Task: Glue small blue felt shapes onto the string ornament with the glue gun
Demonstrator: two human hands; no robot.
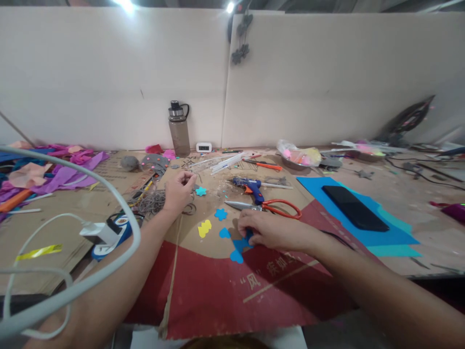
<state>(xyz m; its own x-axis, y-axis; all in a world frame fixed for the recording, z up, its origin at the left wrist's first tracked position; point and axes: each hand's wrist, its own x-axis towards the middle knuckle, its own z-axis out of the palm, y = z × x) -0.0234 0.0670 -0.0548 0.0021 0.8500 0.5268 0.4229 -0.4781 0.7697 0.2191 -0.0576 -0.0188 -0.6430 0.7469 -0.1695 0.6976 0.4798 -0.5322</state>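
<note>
My left hand is stretched forward over the cardboard sheet, its fingers pinched together on something small I cannot make out, just left of a teal foam flower. My right hand lies low on the cardboard with its fingers curled onto a blue foam cut-out. Close by lie a blue foam flower, a blue heart piece and a yellow foam shape. Orange-handled scissors rest just beyond my right hand, with a blue glue gun behind them.
A grey water bottle and a small white clock stand by the back wall. Purple and pink fabric scraps pile at left. White cables and a charger cross the near left. A black phone lies on blue foam sheets.
</note>
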